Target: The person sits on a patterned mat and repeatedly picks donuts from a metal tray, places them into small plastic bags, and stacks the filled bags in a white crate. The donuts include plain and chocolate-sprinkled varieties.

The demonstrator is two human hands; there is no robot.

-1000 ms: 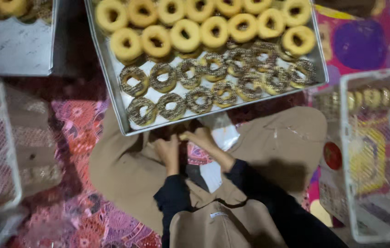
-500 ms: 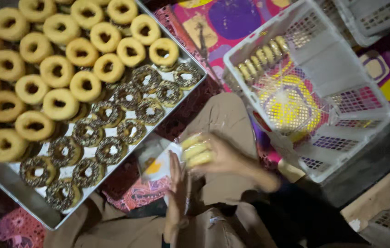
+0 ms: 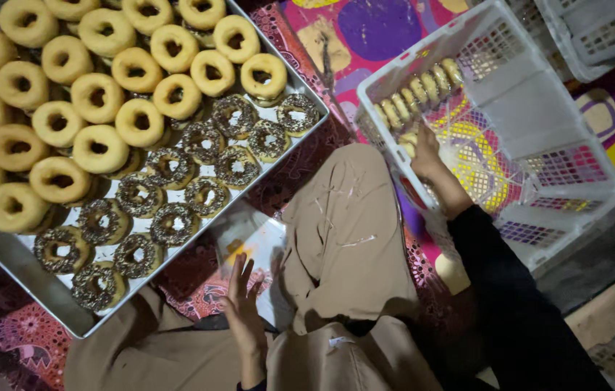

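Colourful patterned floor mats (image 3: 387, 36) lie under everything we see, and we sit on them with our tan-clad knees drawn up. Our right hand (image 3: 424, 153) reaches over the near rim of a white plastic crate (image 3: 575, 185) and rests among the doughnuts (image 3: 417, 90) stood on edge in a row along its far left corner; whether the fingers close on one we cannot tell, since the hand is seen from the back. Our left hand (image 3: 243, 304) hangs loose with fingers spread apart, holding nothing, just above a clear plastic bag (image 3: 257, 242) lying on the mat by the near right edge of a large metal tray (image 3: 39, 289). Plain glazed doughnuts (image 3: 97, 94) fill the tray's far part, and chocolate-sprinkled doughnuts (image 3: 177, 195) crowd its near right edge.
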